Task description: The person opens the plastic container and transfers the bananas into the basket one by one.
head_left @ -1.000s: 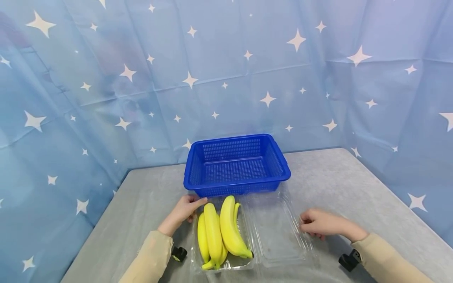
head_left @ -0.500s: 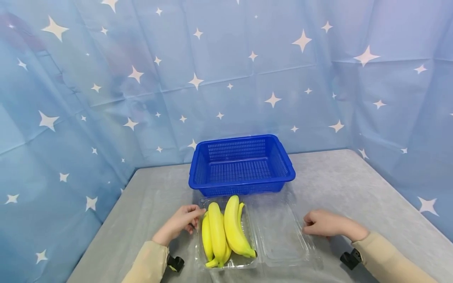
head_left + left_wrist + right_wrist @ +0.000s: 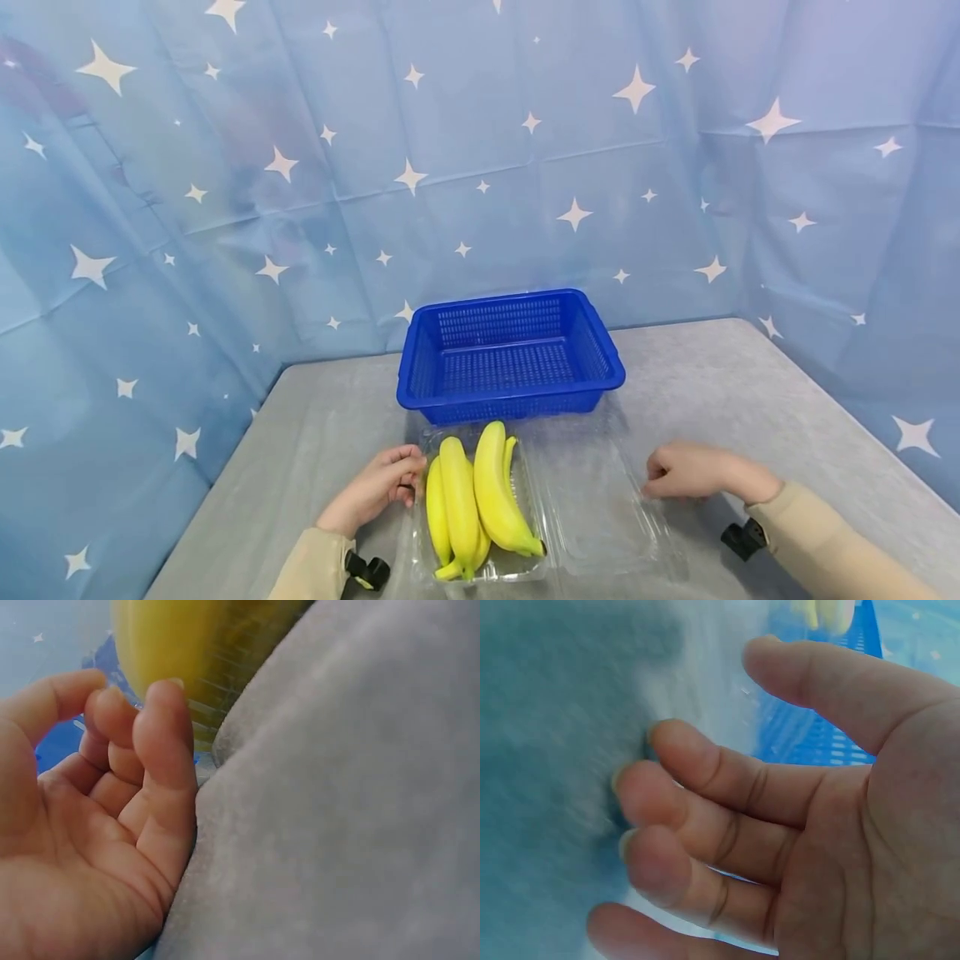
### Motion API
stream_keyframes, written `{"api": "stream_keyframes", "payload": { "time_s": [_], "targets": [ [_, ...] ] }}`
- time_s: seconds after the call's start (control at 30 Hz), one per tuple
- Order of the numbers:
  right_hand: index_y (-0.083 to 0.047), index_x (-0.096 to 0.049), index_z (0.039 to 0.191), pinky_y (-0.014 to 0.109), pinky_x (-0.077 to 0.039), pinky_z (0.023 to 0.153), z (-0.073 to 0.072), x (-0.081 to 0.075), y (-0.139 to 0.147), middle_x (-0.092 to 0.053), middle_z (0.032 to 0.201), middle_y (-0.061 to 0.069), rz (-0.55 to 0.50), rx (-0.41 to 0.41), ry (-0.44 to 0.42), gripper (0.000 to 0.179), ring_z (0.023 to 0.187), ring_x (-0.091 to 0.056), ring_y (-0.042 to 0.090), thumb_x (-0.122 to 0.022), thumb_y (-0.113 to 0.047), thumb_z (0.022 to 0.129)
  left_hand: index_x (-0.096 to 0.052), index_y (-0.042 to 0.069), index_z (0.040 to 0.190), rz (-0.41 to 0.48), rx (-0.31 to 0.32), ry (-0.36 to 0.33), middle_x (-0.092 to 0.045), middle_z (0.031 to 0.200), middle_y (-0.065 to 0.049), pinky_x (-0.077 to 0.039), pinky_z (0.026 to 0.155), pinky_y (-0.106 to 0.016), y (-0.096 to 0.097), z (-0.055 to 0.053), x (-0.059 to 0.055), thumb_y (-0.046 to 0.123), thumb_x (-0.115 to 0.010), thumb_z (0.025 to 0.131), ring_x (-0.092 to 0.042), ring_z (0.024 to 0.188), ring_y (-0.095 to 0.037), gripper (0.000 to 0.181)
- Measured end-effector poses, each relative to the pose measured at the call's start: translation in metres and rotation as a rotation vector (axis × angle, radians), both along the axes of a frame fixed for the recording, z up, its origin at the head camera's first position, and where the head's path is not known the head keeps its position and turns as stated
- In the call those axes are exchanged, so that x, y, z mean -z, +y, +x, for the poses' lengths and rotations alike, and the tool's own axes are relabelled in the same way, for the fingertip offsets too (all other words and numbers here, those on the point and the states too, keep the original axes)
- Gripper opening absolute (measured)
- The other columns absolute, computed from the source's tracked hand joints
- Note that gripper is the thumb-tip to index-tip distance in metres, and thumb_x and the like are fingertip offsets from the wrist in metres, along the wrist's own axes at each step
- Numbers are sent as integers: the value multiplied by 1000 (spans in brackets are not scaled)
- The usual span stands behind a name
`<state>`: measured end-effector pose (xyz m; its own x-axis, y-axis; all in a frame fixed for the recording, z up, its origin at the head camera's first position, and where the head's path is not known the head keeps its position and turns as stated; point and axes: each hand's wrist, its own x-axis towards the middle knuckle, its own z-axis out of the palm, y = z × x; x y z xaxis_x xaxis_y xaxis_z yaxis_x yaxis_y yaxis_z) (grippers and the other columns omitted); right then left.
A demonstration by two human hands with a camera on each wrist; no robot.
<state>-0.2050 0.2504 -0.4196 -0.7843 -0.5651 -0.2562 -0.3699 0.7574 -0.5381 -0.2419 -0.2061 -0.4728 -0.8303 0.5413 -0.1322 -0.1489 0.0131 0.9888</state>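
Note:
A clear plastic clamshell box [image 3: 531,479] lies with its lid [image 3: 588,500] folded out to the right. Several yellow bananas [image 3: 491,500] fill its left half, stems toward the front. My left hand [image 3: 375,487] is beside the box's left edge, fingers loosely curled; the left wrist view shows nothing between thumb and fingers, with a banana [image 3: 169,645] behind clear plastic just past the fingertips. At the lid's right edge is my right hand [image 3: 693,472]. Its fingers are loosely bent in the right wrist view, the thumb [image 3: 810,671] apart from them.
Behind the box stands a blue perforated plastic basket [image 3: 510,398], nothing in it. The grey tabletop [image 3: 322,417] extends to both sides. A blue curtain [image 3: 480,125] with white stars hangs along the back and sides. Both wrists wear small black cameras [image 3: 367,573].
My left hand has drawn back from the box's left rim, toward the left and front. My right hand stays near the lid edge. The whole scene shifts slightly with the head.

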Motion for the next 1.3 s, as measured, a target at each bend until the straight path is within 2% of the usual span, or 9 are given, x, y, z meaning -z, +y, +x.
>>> {"api": "stream_keyframes", "payload": {
  "time_s": [0.1, 0.17, 0.23, 0.4, 0.57, 0.73, 0.93, 1.1, 1.3],
  "targets": [
    [-20, -44, 58, 20, -26, 42, -1, -10, -3, -34, 49, -12, 14, -16, 62, 32, 42, -27, 2, -59, -34, 82, -47, 9, 81, 19, 19, 7, -49, 66, -2, -46, 48, -26, 0, 0, 1, 18, -47, 92, -55, 57, -13, 13],
    [-20, -43, 59, 19, -26, 44, -1, -19, -7, -32, 52, -13, 10, -49, 134, 31, 44, -26, 1, -59, -33, 82, -48, 9, 82, 33, 27, 15, -50, 68, -3, -47, 50, -27, 0, -1, 2, 17, -47, 92, -55, 58, -13, 13],
    [-21, -47, 63, 19, -30, 44, -1, -29, -14, -38, 55, -14, -29, -103, 170, 25, 46, -31, 0, -58, -30, 84, -48, 9, 83, 49, 36, 34, -50, 69, -3, -47, 51, -27, 0, -1, 2, 16, -46, 92, -55, 59, -13, 12],
    [-25, -56, 79, 19, -41, 50, -1, -48, -45, -52, 68, -15, -158, -313, 256, 7, 57, -47, 0, -56, -23, 86, -50, 8, 83, 89, 41, 50, -52, 70, -3, -48, 54, -28, 1, -1, 7, 13, -44, 93, -54, 59, -14, 12],
    [-26, -56, 85, 17, -44, 56, -2, -57, -76, -52, 73, -18, -183, -421, 361, 4, 65, -50, -2, -56, -22, 85, -49, 8, 83, 104, 40, 51, -52, 71, -3, -48, 55, -28, 1, -1, 12, 11, -41, 94, -54, 61, -14, 14],
    [-24, -58, 93, 19, -45, 65, -5, -59, -95, -54, 82, -15, -156, -430, 443, 9, 75, -52, 2, -58, -23, 84, -49, 8, 83, 115, 25, 32, -51, 71, -4, -48, 56, -29, 3, -1, 12, 12, -42, 93, -54, 62, -14, 13],
    [-27, -56, 108, 24, -43, 79, -9, -56, -113, -54, 103, -15, -134, -460, 457, 24, 96, -50, 3, -60, -27, 84, -49, 8, 83, 111, -1, 19, -51, 71, -4, -48, 56, -29, 1, -1, 8, 13, -44, 92, -54, 61, -14, 12],
    [-25, -55, 114, 26, -40, 87, -11, -49, -126, -51, 115, -12, -163, -541, 517, 35, 109, -45, 5, -63, -21, 81, -50, 8, 83, 94, -3, 12, -51, 72, -4, -48, 58, -30, -1, 0, 8, 15, -45, 93, -54, 62, -15, 13],
    [-24, -52, 119, 33, -40, 88, -18, -39, -138, -47, 125, -3, -175, -632, 636, 48, 116, -41, 12, -66, -11, 75, -50, 7, 84, 81, -10, 13, -52, 72, -5, -48, 58, -30, -3, 1, 10, 17, -46, 92, -54, 62, -16, 13]
  ]
}}
